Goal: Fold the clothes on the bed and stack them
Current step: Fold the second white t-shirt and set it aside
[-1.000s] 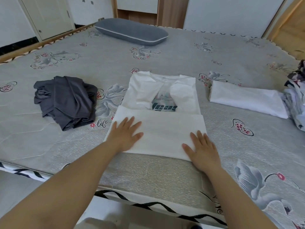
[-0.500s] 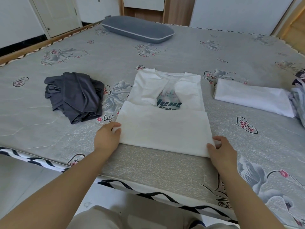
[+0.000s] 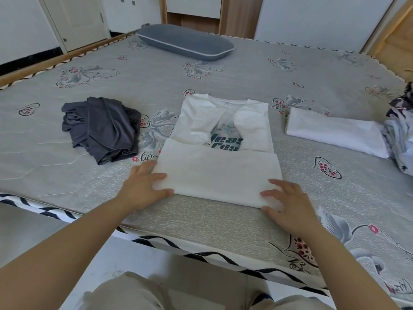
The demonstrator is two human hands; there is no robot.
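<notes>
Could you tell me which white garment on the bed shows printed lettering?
The half-folded white T-shirt between both hands; the folded white garment to its right is plain.

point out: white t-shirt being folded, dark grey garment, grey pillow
white t-shirt (image 3: 220, 173), head view, on the folded-up lower panel.
dark grey garment (image 3: 105, 128), head view, middle of the crumpled heap.
grey pillow (image 3: 185, 42), head view, centre of its top.

A home bedroom is shown. A wide bed (image 3: 245, 70) with a grey flower-printed cover is seen, a grey pillow (image 3: 185, 42) laid at its far end. White walls, a white door (image 3: 76, 19) and wooden furniture (image 3: 232, 16) are seen behind it.
</notes>
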